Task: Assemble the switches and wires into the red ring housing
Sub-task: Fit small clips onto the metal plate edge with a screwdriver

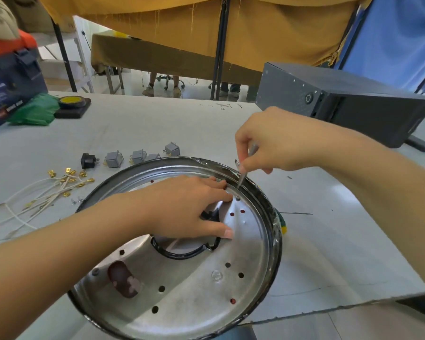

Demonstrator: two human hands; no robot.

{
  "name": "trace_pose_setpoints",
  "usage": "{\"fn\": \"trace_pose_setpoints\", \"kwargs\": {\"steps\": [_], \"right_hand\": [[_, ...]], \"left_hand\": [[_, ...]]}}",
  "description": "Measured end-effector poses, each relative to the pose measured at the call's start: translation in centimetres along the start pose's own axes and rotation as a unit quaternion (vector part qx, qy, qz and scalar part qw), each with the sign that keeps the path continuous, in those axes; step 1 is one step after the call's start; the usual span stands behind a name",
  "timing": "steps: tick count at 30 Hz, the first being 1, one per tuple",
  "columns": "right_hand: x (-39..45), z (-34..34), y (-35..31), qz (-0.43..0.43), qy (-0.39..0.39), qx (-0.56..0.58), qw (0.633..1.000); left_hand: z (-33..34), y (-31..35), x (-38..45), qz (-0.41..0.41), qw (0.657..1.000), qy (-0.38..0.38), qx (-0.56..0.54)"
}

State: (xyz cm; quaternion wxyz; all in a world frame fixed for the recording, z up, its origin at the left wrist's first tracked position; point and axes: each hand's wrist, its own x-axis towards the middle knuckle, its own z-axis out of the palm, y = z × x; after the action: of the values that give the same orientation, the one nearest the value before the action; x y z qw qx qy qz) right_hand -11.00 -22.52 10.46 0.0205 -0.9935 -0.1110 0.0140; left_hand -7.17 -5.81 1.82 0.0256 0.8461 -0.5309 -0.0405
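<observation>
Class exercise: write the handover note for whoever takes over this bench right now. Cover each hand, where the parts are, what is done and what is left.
Left hand: fingers resting flat on the metal plate, holding it steady.
Right hand: pinches tweezers, tip down at a small screw near the plate's far rim.
Parts: grey switches and one black switch lie on the table beyond the plate; white wires with brass terminals lie to the left.
Done: no switch or wire fitted.
Left: fit all of them.

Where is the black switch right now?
Head view: the black switch lies on the table's left side, beside the gray switches, above the white wires.
</observation>
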Motion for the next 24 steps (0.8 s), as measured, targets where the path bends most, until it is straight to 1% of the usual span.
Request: {"fn": "trace_pose_setpoints", "kwargs": {"steps": [2, 3, 5, 7, 8, 10, 14, 16, 17, 18, 20, 22, 24], "right_hand": [[-0.5, -0.2, 1.0, 0.008, 0.032, 0.087, 0.996], [-0.8, -0.2, 1.5, 0.012, 0.055, 0.147, 0.988], [-1.4, 0.3, 2.4, 0.017, 0.121, 0.280, 0.952], [-1.9, 1.2, 3.2, 0.028, 0.180, 0.375, 0.909], [-2.0, 1.8, 3.5, 0.036, 0.189, 0.399, 0.896], [-2.0, 2.8, 3.8, 0.049, 0.180, 0.424, 0.886], [-1.3, 3.8, 3.4, 0.050, 0.169, 0.481, 0.859], [-0.9, 4.0, 3.1, 0.042, 0.153, 0.508, 0.847], [-0.7, 4.1, 2.9, 0.037, 0.143, 0.509, 0.848], [-0.4, 4.2, 2.6, 0.034, 0.134, 0.497, 0.857], [0.1, 4.6, 2.0, 0.038, 0.122, 0.440, 0.889], [0.7, 5.3, 1.6, 0.046, 0.117, 0.377, 0.918], [1.1, 6.1, 1.5, 0.046, 0.125, 0.323, 0.937]], "left_hand": [[-0.4, -0.3, 0.0, 0.002, 0.999, 0.005, -0.043], [-0.7, -0.5, 0.0, -0.001, 0.998, 0.012, -0.067], [-1.6, -1.0, -0.2, -0.014, 0.994, 0.029, -0.108], [-2.3, -1.7, -0.8, -0.033, 0.987, 0.058, -0.145], [-2.5, -2.1, -1.3, -0.048, 0.983, 0.076, -0.162], [-2.8, -3.1, -2.5, -0.081, 0.973, 0.114, -0.183], [-2.1, -5.2, -5.4, -0.163, 0.953, 0.194, -0.166], [-1.5, -6.1, -6.4, -0.218, 0.933, 0.205, -0.198], [-1.2, -6.3, -6.9, -0.243, 0.924, 0.200, -0.216], [-0.8, -6.6, -7.2, -0.262, 0.916, 0.192, -0.233], [0.0, -6.8, -7.5, -0.279, 0.904, 0.190, -0.262], [0.4, -6.9, -7.6, -0.289, 0.892, 0.210, -0.279], [0.6, -7.0, -7.6, -0.302, 0.874, 0.232, -0.302]]}}
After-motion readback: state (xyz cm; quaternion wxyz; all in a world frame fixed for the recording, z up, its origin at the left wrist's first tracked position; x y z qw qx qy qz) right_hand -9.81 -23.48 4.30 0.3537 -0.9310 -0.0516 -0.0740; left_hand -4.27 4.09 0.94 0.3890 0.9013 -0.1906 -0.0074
